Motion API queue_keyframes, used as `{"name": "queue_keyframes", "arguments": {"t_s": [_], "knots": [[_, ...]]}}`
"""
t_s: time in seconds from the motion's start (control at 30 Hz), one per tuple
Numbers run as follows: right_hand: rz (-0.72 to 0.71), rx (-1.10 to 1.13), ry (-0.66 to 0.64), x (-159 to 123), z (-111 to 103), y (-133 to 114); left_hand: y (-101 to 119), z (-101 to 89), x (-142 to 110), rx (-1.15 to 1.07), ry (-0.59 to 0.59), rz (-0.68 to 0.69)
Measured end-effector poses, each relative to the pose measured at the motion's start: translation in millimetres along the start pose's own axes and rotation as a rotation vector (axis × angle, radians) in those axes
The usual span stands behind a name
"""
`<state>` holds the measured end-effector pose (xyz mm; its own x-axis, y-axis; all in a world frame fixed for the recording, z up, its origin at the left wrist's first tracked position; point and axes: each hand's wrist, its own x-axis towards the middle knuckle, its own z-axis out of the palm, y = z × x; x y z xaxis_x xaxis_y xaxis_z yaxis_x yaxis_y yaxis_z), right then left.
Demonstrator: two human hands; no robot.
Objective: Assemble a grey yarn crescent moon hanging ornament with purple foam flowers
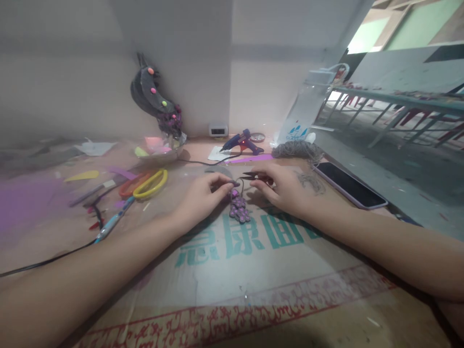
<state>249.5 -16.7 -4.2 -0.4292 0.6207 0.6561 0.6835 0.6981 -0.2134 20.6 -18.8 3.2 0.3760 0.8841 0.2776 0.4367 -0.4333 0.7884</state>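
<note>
Over the cardboard sheet (217, 285), my left hand (208, 193) pinches the stem end of a small purple grape-like bunch (239, 209), which hangs down towards the cardboard. From the top of the bunch a thin dark cord (242, 186) loops up between my hands. My right hand (277, 186) is closed around small dark-bladed snips (248, 176), their tips pointing left at the cord. Whether the blades touch the cord, I cannot tell. Most of the snips' handle is hidden inside my right fingers.
Behind my hands lie a blue glue gun (241, 141), grey yarn (299, 151) and a clear bottle (302, 113). A phone (351, 186) rests at right. Yellow and orange handles (150, 184) and a corded blue pen-like tool (115, 220) lie left, near a bowl (165, 157).
</note>
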Motion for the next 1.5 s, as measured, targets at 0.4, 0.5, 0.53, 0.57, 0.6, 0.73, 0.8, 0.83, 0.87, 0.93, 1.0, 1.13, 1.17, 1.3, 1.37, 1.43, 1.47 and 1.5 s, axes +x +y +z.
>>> {"name": "queue_keyframes", "arguments": {"t_s": [0.4,0.5,0.53,0.57,0.6,0.73,0.8,0.83,0.87,0.93,1.0,1.13,1.17,1.3,1.37,1.43,1.47,1.5], "knots": [[-0.172,-0.2,-0.115,5.7,-0.9,2.2,-0.4,0.0,0.9,-0.098,-0.019,-0.065],[-0.183,-0.212,-0.117,5.3,0.0,2.8,-1.5,-0.4,1.3,-0.101,-0.022,-0.058],[-0.183,-0.216,-0.121,5.1,0.3,2.8,-1.6,-0.5,1.4,-0.107,-0.025,-0.057],[-0.182,-0.219,-0.122,4.9,0.6,2.8,-1.7,-0.6,1.5,-0.111,-0.028,-0.054],[-0.184,-0.221,-0.119,4.7,0.8,2.7,-1.6,-0.6,1.5,-0.115,-0.033,-0.051],[-0.205,-0.23,-0.101,4.5,1.5,2.2,-0.6,0.1,1.3,-0.119,-0.045,-0.045],[-0.205,-0.233,-0.107,4.7,1.6,1.6,-0.6,0.5,1.1,-0.113,-0.05,-0.04],[-0.202,-0.233,-0.108,4.8,1.6,1.2,-1.0,0.6,0.9,-0.105,-0.052,-0.032],[-0.202,-0.23,-0.109,4.9,1.5,0.9,-1.5,0.6,0.8,-0.096,-0.053,-0.021],[-0.207,-0.223,-0.109,5.1,1.4,0.5,-2.8,0.6,0.5,-0.074,-0.054,0.004],[-0.21,-0.221,-0.116,5.1,1.3,0.7,-3.9,0.5,0.1,-0.057,-0.053,0.02],[-0.221,-0.215,-0.12,5.0,1.5,1.6,-5.3,0.8,-0.2,-0.048,-0.05,0.023],[-0.224,-0.215,-0.119,5.0,1.5,1.5,-5.7,0.9,-0.1,-0.047,-0.049,0.021],[-0.234,-0.227,-0.104,5.3,1.4,0.6,-7.7,1.4,0.7,-0.051,-0.052,0.014],[-0.249,-0.227,-0.089,5.5,1.5,0.7,-8.3,1.6,1.2,-0.06,-0.056,0.016],[-0.268,-0.224,-0.079,5.6,2.1,1.5,-8.3,1.8,1.4,-0.071,-0.062,0.012],[-0.275,-0.223,-0.074,5.6,2.4,2.0,-8.1,1.9,1.3,-0.076,-0.061,0.01],[-0.278,-0.224,-0.07,5.6,2.7,2.4,-7.9,1.9,1.2,-0.079,-0.062,0.005]]}}
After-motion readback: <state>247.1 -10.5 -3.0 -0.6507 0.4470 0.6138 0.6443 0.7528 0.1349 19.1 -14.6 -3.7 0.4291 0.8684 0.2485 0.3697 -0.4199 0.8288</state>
